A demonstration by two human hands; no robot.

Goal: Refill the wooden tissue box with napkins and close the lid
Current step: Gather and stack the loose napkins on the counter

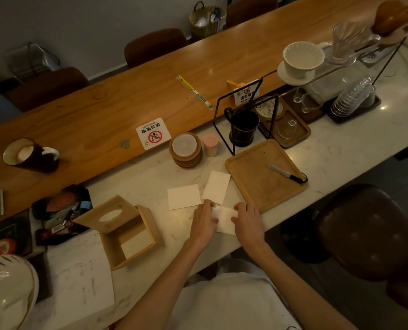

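The wooden tissue box (148, 231) stands open on the marble counter, its lid (108, 214) with an oval slot swung up to the left. A pale napkin (136, 244) lies flat inside it. Both my hands rest on a white napkin (224, 219) near the counter's front edge: my left hand (204, 222) grips its left side, my right hand (248, 221) its right side. Two more folded napkins lie flat just beyond, one (183, 196) to the left, one (216, 186) tilted beside the tray.
A wooden tray (250, 186) with a knife (286, 173) sits right of the napkins. Behind are stacked coasters (186, 160), a pink toothpick holder (211, 146), a black mug (243, 127) and a wire stand. A paper sheet (79, 277) and clutter lie left of the box.
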